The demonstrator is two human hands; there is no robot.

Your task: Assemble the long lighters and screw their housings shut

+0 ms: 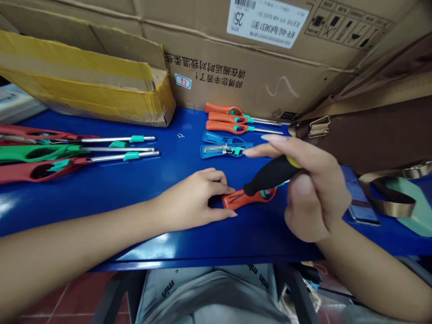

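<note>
My left hand [205, 198] pinches the butt end of an orange gas lighter [234, 204] between thumb and fingers, pressing it flat on the blue table [141, 243]. A screwdriver [272, 175] with a black and yellow handle is in my right hand [315, 189], my index finger stretched along and beyond it. Its thin shaft slants down onto the lighter's orange body, close to my left fingertips. The lighter's front end is partly hidden behind my right hand. Just beyond lies an opened blue lighter casing [211, 152] with inner parts in it, beside another blue casing half [216, 136].
Several orange lighters [221, 128] lie at the back by a large cardboard box [209, 45]. Red and green long-necked lighters [43, 153] lie at left, near a yellow-taped carton [84, 85]. A phone [361, 198] and a brown bag [378, 130] with a strap are at right.
</note>
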